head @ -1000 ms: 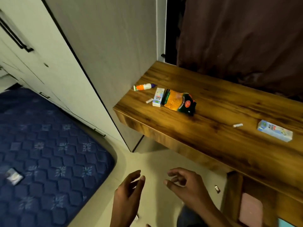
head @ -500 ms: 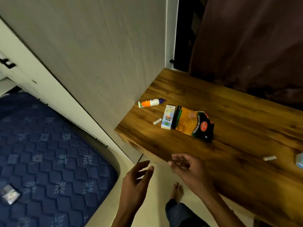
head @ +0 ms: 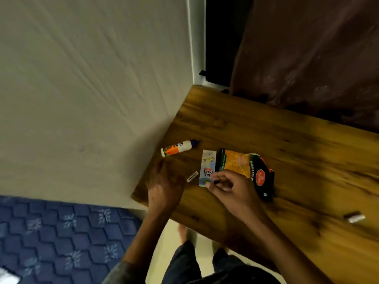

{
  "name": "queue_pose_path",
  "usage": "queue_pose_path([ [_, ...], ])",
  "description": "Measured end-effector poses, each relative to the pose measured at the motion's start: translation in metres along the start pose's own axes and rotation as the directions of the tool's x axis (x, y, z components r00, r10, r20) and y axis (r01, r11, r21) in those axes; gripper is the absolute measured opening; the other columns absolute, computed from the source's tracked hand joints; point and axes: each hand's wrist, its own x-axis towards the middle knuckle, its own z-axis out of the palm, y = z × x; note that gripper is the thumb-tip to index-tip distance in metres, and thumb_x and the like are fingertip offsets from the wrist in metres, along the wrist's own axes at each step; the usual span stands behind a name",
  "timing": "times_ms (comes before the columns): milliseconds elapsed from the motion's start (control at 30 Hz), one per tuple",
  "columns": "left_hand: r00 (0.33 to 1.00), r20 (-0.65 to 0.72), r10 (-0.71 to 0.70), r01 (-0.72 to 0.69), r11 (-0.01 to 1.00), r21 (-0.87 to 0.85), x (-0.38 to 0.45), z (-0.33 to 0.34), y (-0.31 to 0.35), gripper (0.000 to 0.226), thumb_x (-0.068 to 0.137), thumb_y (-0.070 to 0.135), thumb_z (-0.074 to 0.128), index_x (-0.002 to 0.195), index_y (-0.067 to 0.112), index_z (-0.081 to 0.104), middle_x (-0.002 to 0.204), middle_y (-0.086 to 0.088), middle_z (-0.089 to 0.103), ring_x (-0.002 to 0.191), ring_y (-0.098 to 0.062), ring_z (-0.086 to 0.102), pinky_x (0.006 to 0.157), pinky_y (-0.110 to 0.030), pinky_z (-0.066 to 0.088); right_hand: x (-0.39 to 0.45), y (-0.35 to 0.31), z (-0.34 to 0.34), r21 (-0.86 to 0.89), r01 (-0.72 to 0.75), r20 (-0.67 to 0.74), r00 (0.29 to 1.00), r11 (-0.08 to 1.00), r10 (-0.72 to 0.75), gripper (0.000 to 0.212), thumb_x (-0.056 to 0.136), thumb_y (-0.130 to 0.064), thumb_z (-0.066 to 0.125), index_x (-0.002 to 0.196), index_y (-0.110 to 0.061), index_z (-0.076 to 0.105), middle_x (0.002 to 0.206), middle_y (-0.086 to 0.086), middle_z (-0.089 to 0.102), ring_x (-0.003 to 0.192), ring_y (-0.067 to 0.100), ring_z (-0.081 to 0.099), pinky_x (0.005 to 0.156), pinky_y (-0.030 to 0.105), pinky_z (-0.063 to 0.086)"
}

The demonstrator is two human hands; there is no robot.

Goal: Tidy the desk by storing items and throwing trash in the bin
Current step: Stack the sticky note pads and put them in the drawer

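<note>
- Reaching over the desk [head: 266, 140] corner with both hands; clutter is sitting near the wall-side end.
- Right hand [head: 235, 189] is hovering at the near end of the carton [head: 207, 168], fingers curling, seemingly pinching a small dark object – too blurred to tell whether it's gripping anything.
- Left hand [head: 164, 181] is lying low over the desk edge just left of the small wrapper [head: 192, 176]; blurred, can't tell if it's relaxed or holding anything.
- Snack bag [head: 244, 171] is lying flat, touching the carton's right side, partly under the right hand.
- Glue bottle [head: 177, 148] is lying on its side near the wall, apart from the rest.
- Another wrapper [head: 354, 217] is sitting well apart to the right.
- Handling guesses: carton is looking light and semi-stiff, likely empty – pinching across the narrow sides should do. Bag is looking thin, crinkly, slippery – gathering at the torn end is safer. Wrappers are tiny and flat – needing a fingertip pinch or a slide to the edge. Bottle is rigid and may roll – wrapping round the body.
</note>
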Motion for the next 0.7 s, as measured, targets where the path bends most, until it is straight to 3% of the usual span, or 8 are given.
queue_pose_path([
  [67, 0.998, 0.022, 0.063, -0.066, 0.98, 0.189, 0.027, -0.001, -0.006, 0.094, 0.075, 0.062, 0.079, 0.151, 0.024, 0.039, 0.159, -0.008, 0.034, 0.142, -0.036, 0.041, 0.116, -0.056, 0.035, 0.003, -0.007, 0.003, -0.002, -0.007, -0.052, 0.999, 1.0, 0.007, 0.026, 0.086, -0.029, 0.08, 0.111, -0.027, 0.073, 0.11, -0.019, 0.071, 0.096, -0.002, 0.069, 0.08, 0.022, 0.061],
  [133, 0.984, 0.032, 0.175, -0.178, 0.949, 0.261, 0.051, 0.0, -0.011, 0.099, 0.068, 0.062, 0.083, 0.148, 0.02, 0.043, 0.157, -0.013, 0.037, 0.143, -0.039, 0.035, 0.118, -0.059, 0.029, 0.002, -0.012, 0.007, 0.01, -0.018, -0.127, 0.992, 1.0, 0.019, 0.023, 0.086, -0.031, 0.08, 0.108, -0.029, 0.073, 0.106, -0.021, 0.072, 0.093, -0.005, 0.069, 0.08, 0.025, 0.062],
  [267, 0.957, 0.022, 0.288, -0.276, 0.887, 0.371, 0.09, 0.011, -0.014, 0.058, 0.078, 0.031, 0.08, 0.13, 0.011, 0.064, 0.141, -0.019, 0.056, 0.131, -0.045, 0.05, 0.115, -0.063, 0.03, -0.002, -0.011, 0.018, 0.079, -0.07, -0.249, 0.965, 0.994, 0.088, 0.026, 0.086, -0.034, 0.081, 0.109, -0.029, 0.073, 0.106, -0.021, 0.074, 0.092, -0.01, 0.069, 0.076, 0.016, 0.059],
  [333, 0.952, 0.063, 0.298, -0.297, 0.862, 0.412, 0.109, 0.019, -0.014, 0.049, 0.074, 0.027, 0.081, 0.12, 0.012, 0.069, 0.126, -0.019, 0.064, 0.118, -0.046, 0.057, 0.109, -0.061, 0.035, -0.009, -0.008, 0.023, 0.103, -0.091, -0.273, 0.955, 0.99, 0.116, 0.029, 0.086, -0.033, 0.081, 0.113, -0.025, 0.073, 0.108, -0.02, 0.074, 0.092, -0.012, 0.068, 0.073, 0.009, 0.055],
  [433, 0.952, 0.169, 0.254, -0.302, 0.867, 0.397, 0.131, 0.026, -0.014, 0.039, 0.073, 0.029, 0.08, 0.109, 0.016, 0.072, 0.104, -0.015, 0.07, 0.1, -0.041, 0.063, 0.1, -0.053, 0.042, -0.029, 0.004, 0.027, 0.103, -0.127, -0.332, 0.931, 0.987, 0.154, 0.029, 0.085, -0.032, 0.082, 0.111, -0.024, 0.074, 0.106, -0.018, 0.075, 0.093, -0.014, 0.067, 0.071, 0.005, 0.052],
  [533, 0.942, 0.253, 0.222, -0.303, 0.887, 0.35, 0.139, 0.027, -0.007, 0.033, 0.076, 0.027, 0.081, 0.105, 0.012, 0.074, 0.1, -0.017, 0.072, 0.093, -0.04, 0.066, 0.089, -0.048, 0.051, -0.058, 0.016, 0.021, 0.118, -0.199, -0.4, 0.887, 0.973, 0.23, 0.021, 0.084, -0.034, 0.08, 0.103, -0.031, 0.075, 0.095, -0.019, 0.075, 0.084, -0.008, 0.069, 0.073, 0.015, 0.056],
  [700, 0.933, 0.144, 0.33, -0.356, 0.905, 0.232, 0.115, 0.01, 0.031, 0.031, 0.08, 0.042, 0.083, 0.096, 0.016, 0.077, 0.082, -0.01, 0.072, 0.077, -0.036, 0.067, 0.072, -0.041, 0.051, -0.109, 0.03, 0.002, 0.173, -0.249, -0.498, 0.812, 0.953, 0.303, 0.02, 0.085, -0.033, 0.079, 0.104, -0.031, 0.075, 0.098, -0.02, 0.075, 0.081, -0.003, 0.068, 0.069, 0.021, 0.057],
])
